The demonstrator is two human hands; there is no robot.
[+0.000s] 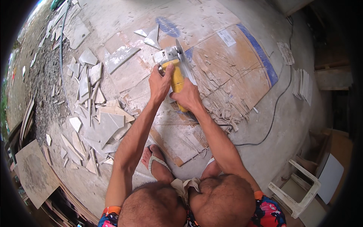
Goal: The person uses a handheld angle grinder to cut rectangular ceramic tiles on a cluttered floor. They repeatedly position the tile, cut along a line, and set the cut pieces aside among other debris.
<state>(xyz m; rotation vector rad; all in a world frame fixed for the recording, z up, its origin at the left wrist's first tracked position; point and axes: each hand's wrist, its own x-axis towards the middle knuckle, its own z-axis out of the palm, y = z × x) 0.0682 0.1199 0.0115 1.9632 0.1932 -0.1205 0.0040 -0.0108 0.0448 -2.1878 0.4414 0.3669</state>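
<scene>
A yellow angle grinder [176,80] with a grey metal head is held in both hands over the floor in front of me. My left hand [160,84] is closed on its front part, near the head, with the thumb along the yellow body. Farther back, my right hand [186,95] wraps round the rear of the body. The cutting disc [178,46] stands on edge at the far right side of the head. Beside it lies a narrow pale tile piece [187,71], partly covered by the grinder; whether the disc touches it I cannot tell.
Flattened cardboard [242,56] covered with thin tile slivers [227,109] spreads to the right. Broken tile pieces [111,125] lie heaped at the left. A black cord [270,132] curves across the floor at right. An overturned white stool [298,189] and stacked tile strips [300,85] are farther right.
</scene>
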